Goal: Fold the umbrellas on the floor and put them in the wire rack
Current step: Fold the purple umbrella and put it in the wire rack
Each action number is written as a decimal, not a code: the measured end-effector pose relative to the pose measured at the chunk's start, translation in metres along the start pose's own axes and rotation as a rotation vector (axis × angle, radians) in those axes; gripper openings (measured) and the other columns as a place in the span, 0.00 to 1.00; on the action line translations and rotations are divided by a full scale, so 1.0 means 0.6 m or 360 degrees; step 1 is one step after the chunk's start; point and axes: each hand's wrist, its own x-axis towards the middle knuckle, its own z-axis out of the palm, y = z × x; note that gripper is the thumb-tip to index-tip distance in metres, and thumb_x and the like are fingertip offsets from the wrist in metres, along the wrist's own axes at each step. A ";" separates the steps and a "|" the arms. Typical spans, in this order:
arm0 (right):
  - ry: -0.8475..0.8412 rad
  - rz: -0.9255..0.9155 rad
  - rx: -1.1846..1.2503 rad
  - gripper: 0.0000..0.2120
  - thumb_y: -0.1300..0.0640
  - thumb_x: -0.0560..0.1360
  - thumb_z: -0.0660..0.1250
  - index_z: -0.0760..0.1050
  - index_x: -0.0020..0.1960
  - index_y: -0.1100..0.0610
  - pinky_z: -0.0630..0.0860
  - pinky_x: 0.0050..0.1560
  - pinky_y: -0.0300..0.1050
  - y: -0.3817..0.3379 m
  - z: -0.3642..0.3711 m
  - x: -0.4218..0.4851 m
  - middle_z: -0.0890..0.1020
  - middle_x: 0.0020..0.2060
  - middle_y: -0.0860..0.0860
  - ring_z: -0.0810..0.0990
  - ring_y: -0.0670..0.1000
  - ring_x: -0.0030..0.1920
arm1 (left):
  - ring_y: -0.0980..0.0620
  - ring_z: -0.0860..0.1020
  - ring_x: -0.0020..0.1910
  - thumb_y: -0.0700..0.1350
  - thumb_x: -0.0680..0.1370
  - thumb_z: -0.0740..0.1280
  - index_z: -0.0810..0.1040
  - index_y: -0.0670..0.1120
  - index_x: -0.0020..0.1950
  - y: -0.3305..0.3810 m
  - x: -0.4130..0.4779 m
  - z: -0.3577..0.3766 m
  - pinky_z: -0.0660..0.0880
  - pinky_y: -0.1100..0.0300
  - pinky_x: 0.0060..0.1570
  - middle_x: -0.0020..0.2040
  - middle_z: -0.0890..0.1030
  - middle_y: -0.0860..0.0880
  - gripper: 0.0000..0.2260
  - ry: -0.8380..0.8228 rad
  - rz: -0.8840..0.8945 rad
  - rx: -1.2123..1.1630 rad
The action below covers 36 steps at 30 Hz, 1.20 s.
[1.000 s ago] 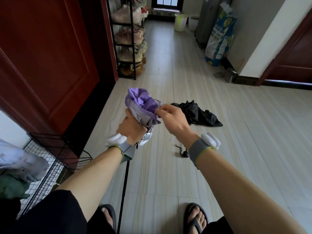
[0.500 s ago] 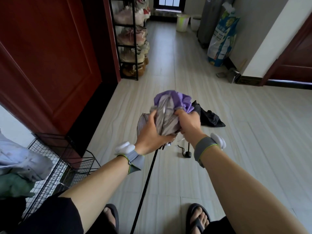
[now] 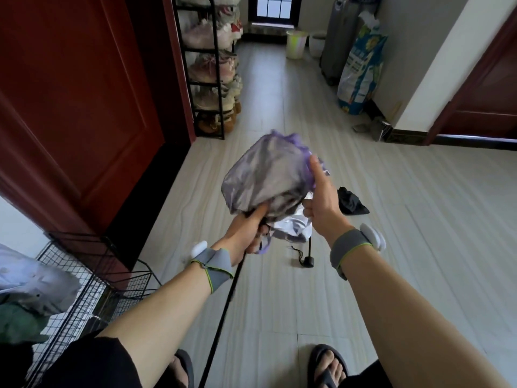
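left grip [image 3: 246, 233] is clenched round the gathered neck of the purple umbrella [image 3: 268, 175], right where the canopy meets the black shaft [image 3: 221, 312]. right grip [image 3: 321, 200] lies against the canopy's right flank, one digit straight up along the cloth, the rest hidden behind it, so cannot tell if it pinches or only presses. the umbrella is held in the air in front of the person, above the floor [image 3: 391, 247], not in the rack. long axis: the bunched canopy end points up and away, the shaft runs down and back toward the person between the feet and leaves the frame at the bottom. canopy looks loose and puffy, with silver lining hanging out below, so folding is judged not done; the likely next move is wrapping the cloth round that axis. wire rack [image 3: 84, 275] sits low on the person's left, on the left grip's side, so the drop goes left and down. black umbrella [image 3: 351, 204] lies in a heap on the floor ahead right, nearer the right grip
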 end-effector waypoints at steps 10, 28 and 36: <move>-0.0049 -0.0283 -0.0846 0.18 0.52 0.85 0.56 0.75 0.40 0.55 0.70 0.34 0.41 0.035 -0.045 0.010 0.86 0.42 0.50 0.75 0.47 0.30 | 0.46 0.75 0.29 0.66 0.80 0.58 0.77 0.42 0.48 -0.013 0.064 -0.110 0.68 0.60 0.28 0.38 0.80 0.43 0.26 0.0596 -0.0089 0.0425; -0.0342 -0.0067 -0.0331 0.15 0.49 0.78 0.70 0.69 0.39 0.53 0.53 0.28 0.41 0.004 0.021 -0.046 0.69 0.40 0.56 0.57 0.47 0.25 | 0.33 0.79 0.50 0.46 0.84 0.59 0.74 0.41 0.61 -0.016 0.014 -0.053 0.76 0.44 0.47 0.53 0.81 0.37 0.11 0.0691 0.0791 0.1642; -0.0043 -0.0032 -0.0465 0.24 0.36 0.69 0.77 0.76 0.53 0.53 0.64 0.22 0.37 0.011 0.027 -0.047 0.75 0.36 0.47 0.69 0.46 0.27 | 0.42 0.76 0.31 0.31 0.69 0.68 0.81 0.45 0.57 -0.046 -0.013 -0.026 0.69 0.57 0.21 0.37 0.77 0.43 0.18 0.0704 0.1376 0.2198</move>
